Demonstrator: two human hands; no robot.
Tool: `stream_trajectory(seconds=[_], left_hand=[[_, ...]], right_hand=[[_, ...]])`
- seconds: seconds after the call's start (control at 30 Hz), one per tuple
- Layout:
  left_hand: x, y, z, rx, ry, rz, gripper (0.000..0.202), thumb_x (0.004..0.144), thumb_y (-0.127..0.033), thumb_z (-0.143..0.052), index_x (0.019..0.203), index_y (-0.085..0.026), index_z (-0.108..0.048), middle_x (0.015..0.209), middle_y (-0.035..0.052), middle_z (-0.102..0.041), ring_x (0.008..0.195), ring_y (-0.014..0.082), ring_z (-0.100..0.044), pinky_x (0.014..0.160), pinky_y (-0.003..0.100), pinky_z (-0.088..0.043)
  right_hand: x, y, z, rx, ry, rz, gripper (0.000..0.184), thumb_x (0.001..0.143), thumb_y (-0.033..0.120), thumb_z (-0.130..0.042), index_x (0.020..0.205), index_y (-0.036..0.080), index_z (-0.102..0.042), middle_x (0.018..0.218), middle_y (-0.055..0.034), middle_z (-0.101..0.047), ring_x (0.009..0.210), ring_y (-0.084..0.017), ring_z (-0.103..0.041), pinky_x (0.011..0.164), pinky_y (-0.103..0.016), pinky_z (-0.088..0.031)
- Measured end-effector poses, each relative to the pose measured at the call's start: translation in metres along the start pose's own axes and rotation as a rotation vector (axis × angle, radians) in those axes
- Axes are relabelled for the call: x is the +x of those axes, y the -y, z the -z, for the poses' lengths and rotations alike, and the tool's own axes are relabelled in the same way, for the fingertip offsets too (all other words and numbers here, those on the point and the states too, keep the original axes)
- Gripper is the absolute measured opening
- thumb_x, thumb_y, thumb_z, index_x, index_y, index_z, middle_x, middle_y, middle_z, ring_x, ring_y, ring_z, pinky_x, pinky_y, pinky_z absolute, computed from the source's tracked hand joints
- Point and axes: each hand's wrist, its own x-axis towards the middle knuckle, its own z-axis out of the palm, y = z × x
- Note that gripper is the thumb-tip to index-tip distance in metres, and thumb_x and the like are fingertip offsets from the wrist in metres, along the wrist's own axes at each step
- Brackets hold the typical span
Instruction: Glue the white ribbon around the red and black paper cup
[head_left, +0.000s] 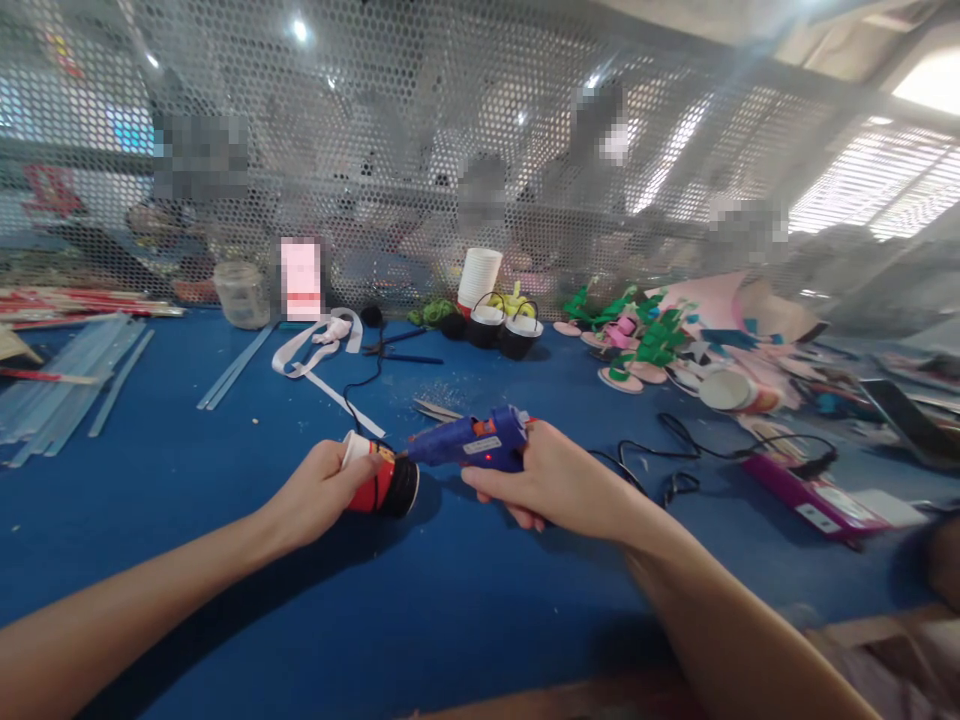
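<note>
My left hand [319,490] is closed around a red paper cup [367,490] lying on its side, its black-wrapped end turned to the right. Black yarn [360,385] runs from the cup back to a dark ball at the rear. In my right hand [551,480] is a blue glue gun [465,440] with a small red light lit. Its nozzle points left and meets or nearly meets the cup near my left thumb; exact contact is hard to see. Just behind the gun lie scissors [436,411], partly hidden by it.
Glue sticks [75,385] lie at left, near a clear jar [241,295], a lit phone [301,280] and white ribbon [300,360]. Stacked cups [478,278] and two black-wrapped cups [519,338] stand behind. Green-leaved crafts [660,340], a cable and a purple power strip [817,500] are at right.
</note>
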Motion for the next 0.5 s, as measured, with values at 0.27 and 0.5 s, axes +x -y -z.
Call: stream_trajectory(seconds=[0.27, 0.5], left_hand=[[0.0003, 0.0015, -0.0003, -0.125, 0.018, 0.055, 0.03, 0.07, -0.039, -0.04, 0.053, -0.015, -0.045, 0.045, -0.0062, -0.034, 0.043, 0.0072, -0.029, 0.042, 0.019, -0.023], [0.0013, 0.0005, -0.0005, -0.165, -0.012, 0.073, 0.027, 0.068, -0.036, -0.043, 0.057, -0.013, -0.052, 0.045, -0.0044, -0.043, 0.043, 0.0084, -0.036, 0.042, 0.02, -0.026]], right_hand=[[-0.0053, -0.0025, -0.0054, -0.097, -0.021, -0.035, 0.027, 0.068, 0.038, -0.049, 0.055, 0.015, -0.052, 0.037, 0.0025, -0.05, 0.032, -0.007, -0.046, 0.034, -0.015, -0.037], [-0.0101, 0.0015, -0.0094, -0.115, -0.053, -0.061, 0.029, 0.066, 0.04, -0.05, 0.052, 0.016, -0.051, 0.036, 0.0019, -0.05, 0.031, -0.007, -0.046, 0.032, -0.015, -0.036]])
